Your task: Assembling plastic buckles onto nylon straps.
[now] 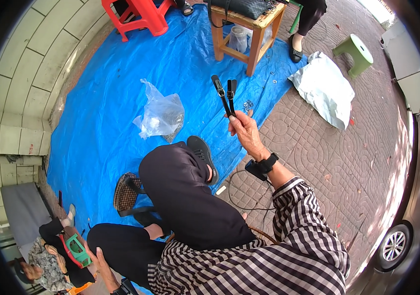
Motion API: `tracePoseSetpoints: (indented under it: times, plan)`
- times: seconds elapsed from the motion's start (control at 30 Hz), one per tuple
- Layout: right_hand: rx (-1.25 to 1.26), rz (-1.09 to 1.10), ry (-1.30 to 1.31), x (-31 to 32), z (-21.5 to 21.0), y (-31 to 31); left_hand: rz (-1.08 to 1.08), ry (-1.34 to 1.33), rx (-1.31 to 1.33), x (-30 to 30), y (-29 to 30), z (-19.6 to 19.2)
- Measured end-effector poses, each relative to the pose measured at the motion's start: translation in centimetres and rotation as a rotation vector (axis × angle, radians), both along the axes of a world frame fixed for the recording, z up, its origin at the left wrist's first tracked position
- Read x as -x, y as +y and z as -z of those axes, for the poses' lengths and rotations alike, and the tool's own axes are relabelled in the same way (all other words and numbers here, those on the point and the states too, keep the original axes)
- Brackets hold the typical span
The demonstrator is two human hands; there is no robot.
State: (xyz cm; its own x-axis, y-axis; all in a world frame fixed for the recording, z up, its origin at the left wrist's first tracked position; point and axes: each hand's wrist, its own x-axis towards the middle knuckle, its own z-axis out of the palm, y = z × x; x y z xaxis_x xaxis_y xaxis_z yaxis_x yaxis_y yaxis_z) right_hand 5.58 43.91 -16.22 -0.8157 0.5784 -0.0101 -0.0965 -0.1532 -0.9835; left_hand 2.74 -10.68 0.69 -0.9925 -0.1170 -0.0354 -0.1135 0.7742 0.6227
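Observation:
My right hand (pixel 247 133) is raised over the edge of the blue sheet, its thumb and fingers pinched round two short black buckle straps (pixel 220 92). The straps stand up from the grip, slightly spread, with small metal buckles near their upper ends. Low on the left, my left hand (pixel 103 265) rests beside my left knee, fingers stretched out, and I see nothing in it. A clear plastic bag (pixel 163 114) with small dark contents lies on the sheet. Several small metal pieces (pixel 248 105) are scattered just beyond my right hand.
The blue sheet (pixel 97 123) covers the paving around my feet. A brown patterned bag (pixel 125 192) sits beside my leg. Ahead are a red stool (pixel 143 17), a wooden stool (pixel 249 54), a white sack (pixel 325 88) and a green stool (pixel 353 51). Other people sit nearby; a car (pixel 411 216) stands right.

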Motion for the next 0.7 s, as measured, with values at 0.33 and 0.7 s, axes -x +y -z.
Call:
tracePoseSetpoints:
  times: [0.33,0.7]
  plan:
    - [0.057,-0.08,0.03,0.9,-2.2,-1.0,-0.004,-0.013,0.081,-0.3,0.0,-0.1]
    - [0.417,-0.217,-0.447,-1.2,8.3,-4.4,0.018,0.004,0.014,-0.3,-0.8,0.1]
